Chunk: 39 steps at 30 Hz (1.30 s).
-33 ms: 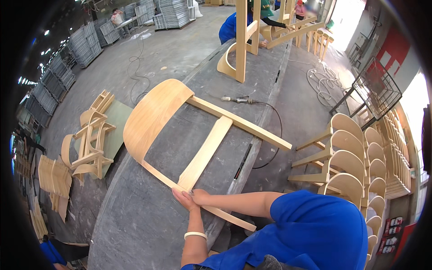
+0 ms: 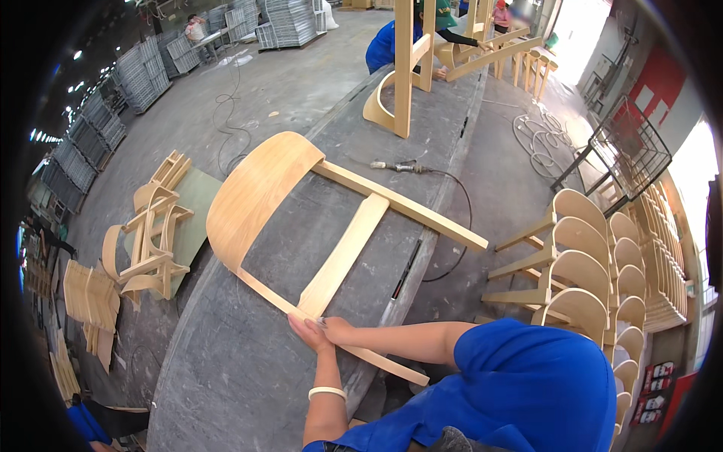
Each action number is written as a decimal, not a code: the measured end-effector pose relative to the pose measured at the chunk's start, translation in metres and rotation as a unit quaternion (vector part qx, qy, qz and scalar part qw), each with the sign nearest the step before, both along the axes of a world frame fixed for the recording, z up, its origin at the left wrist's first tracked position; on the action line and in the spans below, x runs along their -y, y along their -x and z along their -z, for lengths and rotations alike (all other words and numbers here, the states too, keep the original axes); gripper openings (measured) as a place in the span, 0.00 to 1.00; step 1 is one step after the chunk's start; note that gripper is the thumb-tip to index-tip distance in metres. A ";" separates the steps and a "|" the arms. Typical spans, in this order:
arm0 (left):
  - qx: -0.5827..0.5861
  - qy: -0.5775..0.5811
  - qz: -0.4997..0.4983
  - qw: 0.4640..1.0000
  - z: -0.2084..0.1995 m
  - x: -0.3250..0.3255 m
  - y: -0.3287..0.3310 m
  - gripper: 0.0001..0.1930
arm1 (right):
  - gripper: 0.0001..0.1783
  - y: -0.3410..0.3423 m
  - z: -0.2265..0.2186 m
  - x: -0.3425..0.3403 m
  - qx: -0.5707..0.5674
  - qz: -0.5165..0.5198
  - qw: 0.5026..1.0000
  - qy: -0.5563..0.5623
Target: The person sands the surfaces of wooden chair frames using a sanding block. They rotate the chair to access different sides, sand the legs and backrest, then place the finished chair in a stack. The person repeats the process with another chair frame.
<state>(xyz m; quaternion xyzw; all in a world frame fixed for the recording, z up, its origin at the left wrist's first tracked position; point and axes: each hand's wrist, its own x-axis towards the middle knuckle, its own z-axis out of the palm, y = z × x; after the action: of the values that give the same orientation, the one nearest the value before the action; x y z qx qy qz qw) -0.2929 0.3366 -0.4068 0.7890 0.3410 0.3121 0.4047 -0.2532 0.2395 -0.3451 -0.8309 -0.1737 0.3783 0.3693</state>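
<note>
A pale wooden chair back frame [image 2: 343, 256] lies on the dark grey worktable [image 2: 218, 354]. Its curved backrest panel [image 2: 260, 192] is at the far left, with two legs and a crossbar between them. My left hand [image 2: 310, 333] is closed round the near leg, by its joint with the crossbar. Close against it, my right hand [image 2: 337, 331] is curled at the same joint. A small greyish bit shows by its fingertips, too little to name. Both hands' undersides are hidden.
An air tool [image 2: 403, 166] with a black hose lies beyond the frame, and a dark pen-like stick [image 2: 407, 270] near the table edge. Chairs [image 2: 576, 264] stand in rows at right; chair parts [image 2: 154, 241] sit at left. A co-worker [image 2: 382, 47] handles frames at the far end.
</note>
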 end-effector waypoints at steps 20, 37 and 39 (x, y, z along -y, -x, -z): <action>0.014 0.027 -0.005 1.000 -0.021 0.003 -0.008 0.26 | 0.28 -0.029 -0.003 -0.019 0.045 -0.052 0.996 0.060; 0.028 -0.006 0.013 1.000 -0.018 -0.001 -0.002 0.28 | 0.22 -0.025 0.006 0.015 0.031 -0.079 0.987 0.140; 0.018 -0.013 0.003 1.000 -0.018 -0.002 -0.002 0.28 | 0.23 0.003 0.002 0.011 0.048 -0.037 0.995 0.077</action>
<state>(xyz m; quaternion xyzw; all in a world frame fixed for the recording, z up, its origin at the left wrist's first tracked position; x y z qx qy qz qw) -0.2913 0.3385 -0.3890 0.7895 0.3274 0.3291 0.4016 -0.2567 0.2286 -0.3471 -0.8670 -0.1918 0.3640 0.2813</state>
